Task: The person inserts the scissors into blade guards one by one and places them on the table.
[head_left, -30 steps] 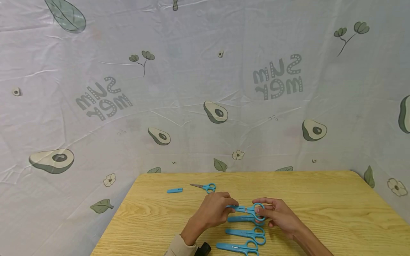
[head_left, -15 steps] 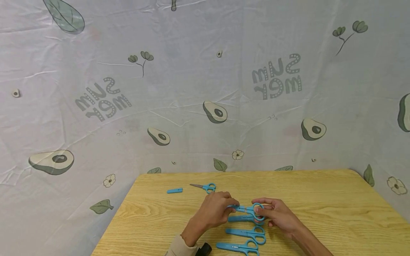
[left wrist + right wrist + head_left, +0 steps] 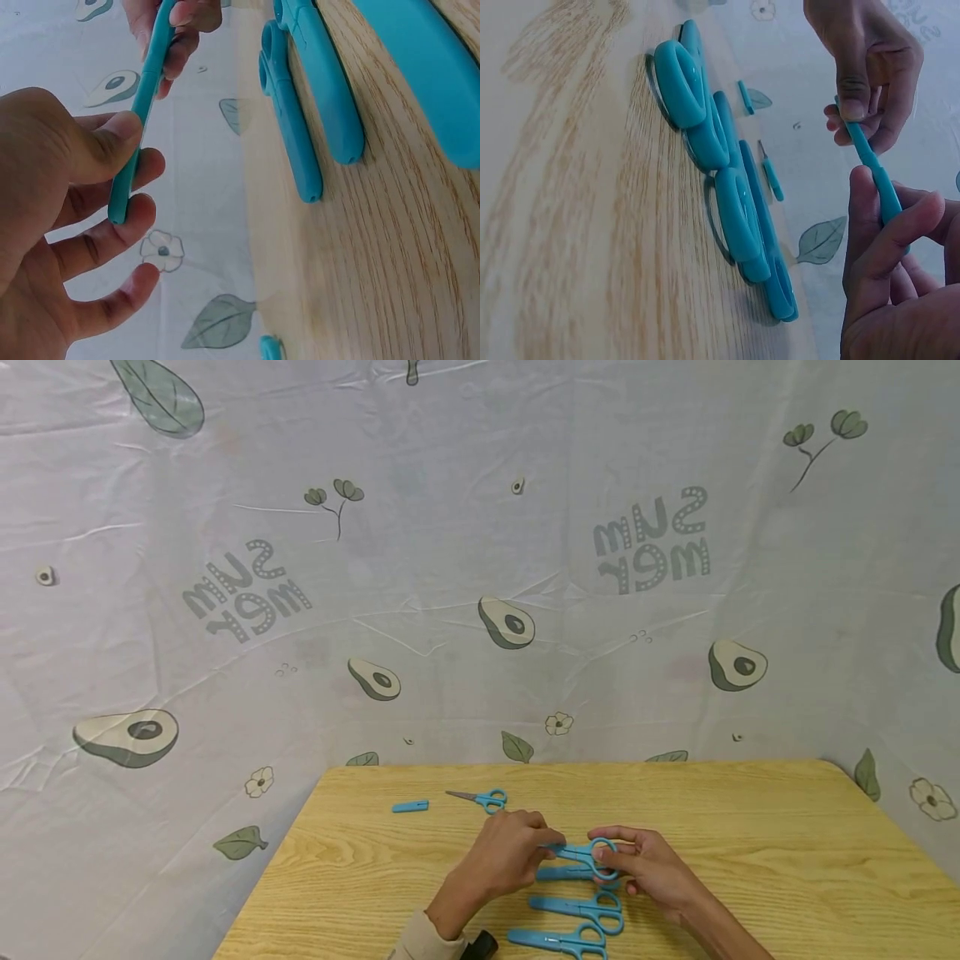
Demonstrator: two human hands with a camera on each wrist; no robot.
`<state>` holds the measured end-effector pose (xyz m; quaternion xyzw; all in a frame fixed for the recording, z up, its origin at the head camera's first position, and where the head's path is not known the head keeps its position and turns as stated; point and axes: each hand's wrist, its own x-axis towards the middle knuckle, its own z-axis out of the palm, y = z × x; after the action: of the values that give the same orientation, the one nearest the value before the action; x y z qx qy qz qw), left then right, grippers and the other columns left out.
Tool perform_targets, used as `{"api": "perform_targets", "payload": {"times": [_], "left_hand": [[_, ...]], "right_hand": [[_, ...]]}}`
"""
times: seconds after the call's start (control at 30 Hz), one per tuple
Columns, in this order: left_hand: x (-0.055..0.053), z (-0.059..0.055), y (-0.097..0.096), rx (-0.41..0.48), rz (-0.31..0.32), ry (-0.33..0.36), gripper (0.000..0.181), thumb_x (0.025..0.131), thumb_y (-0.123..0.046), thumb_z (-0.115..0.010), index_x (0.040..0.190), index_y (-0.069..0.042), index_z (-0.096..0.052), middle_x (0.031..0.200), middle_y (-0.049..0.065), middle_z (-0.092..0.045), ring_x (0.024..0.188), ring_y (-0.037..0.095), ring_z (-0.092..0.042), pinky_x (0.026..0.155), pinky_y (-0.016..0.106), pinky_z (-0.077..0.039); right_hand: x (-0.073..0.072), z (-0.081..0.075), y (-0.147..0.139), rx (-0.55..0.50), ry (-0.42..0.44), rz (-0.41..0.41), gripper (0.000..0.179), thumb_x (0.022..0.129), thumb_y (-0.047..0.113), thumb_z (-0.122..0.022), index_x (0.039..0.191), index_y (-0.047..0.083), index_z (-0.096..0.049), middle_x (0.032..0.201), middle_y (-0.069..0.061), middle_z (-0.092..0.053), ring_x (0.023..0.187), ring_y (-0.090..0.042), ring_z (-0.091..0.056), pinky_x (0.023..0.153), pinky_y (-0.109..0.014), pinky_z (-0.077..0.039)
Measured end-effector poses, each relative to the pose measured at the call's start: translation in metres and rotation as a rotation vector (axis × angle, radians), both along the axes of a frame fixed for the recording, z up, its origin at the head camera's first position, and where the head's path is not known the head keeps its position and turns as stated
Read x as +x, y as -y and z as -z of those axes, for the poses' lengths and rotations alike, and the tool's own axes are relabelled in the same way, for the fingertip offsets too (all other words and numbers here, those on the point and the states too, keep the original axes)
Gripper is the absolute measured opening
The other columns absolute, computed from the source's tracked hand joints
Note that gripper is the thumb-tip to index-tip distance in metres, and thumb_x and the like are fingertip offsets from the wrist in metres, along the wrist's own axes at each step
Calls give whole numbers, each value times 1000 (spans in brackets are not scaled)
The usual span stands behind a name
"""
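Observation:
Between my two hands is a pair of light-blue scissors (image 3: 581, 852), held level above the table with its loops to the right. My left hand (image 3: 504, 853) pinches the blue blade cover (image 3: 121, 189) between thumb and fingers, and this cover sits over the blades, up against the handle. At the other end, the thumb and fingers of my right hand (image 3: 651, 866) grip the handle loops. Three more covered scissors lie in a column just below: a near pair (image 3: 557, 938), a middle pair (image 3: 566, 906) and a far pair (image 3: 561, 874) partly hidden under the held one.
Farther back on the wooden table (image 3: 735, 827), uncovered scissors (image 3: 489, 799) lie with the blades pointing left. A loose blue blade cover (image 3: 410, 807) is to their left. Behind the table hangs a pale printed cloth (image 3: 450, 568).
The gap between the blade cover and the handle has closed, as my left hand shifted slightly right with the cover. My right hand has stayed almost still.

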<state>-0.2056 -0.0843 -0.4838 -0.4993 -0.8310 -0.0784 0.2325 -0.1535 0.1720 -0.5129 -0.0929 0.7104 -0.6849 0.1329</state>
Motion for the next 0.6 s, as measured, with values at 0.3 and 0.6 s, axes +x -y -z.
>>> {"api": "perform_targets", "payload": {"times": [0.3, 0.6], "left_hand": [[0, 0, 3, 1, 2, 70, 18, 91, -26, -75, 109, -31, -77, 85, -12, -67, 62, -4, -51, 55, 7, -35], [-3, -2, 6, 3, 5, 124, 19, 93, -28, -71, 111, -31, -76, 89, -14, -69, 65, -4, -53, 56, 8, -36]], "right_hand": [[1, -1, 3, -10, 10, -7, 57, 99, 26, -63, 141, -7, -45, 90, -5, -75, 82, -18, -72, 51, -17, -44], [-6, -1, -1, 16, 7, -61, 53, 101, 26, -61, 141, -6, -46, 92, -7, -75, 83, -19, -70, 54, -21, -47]]}}
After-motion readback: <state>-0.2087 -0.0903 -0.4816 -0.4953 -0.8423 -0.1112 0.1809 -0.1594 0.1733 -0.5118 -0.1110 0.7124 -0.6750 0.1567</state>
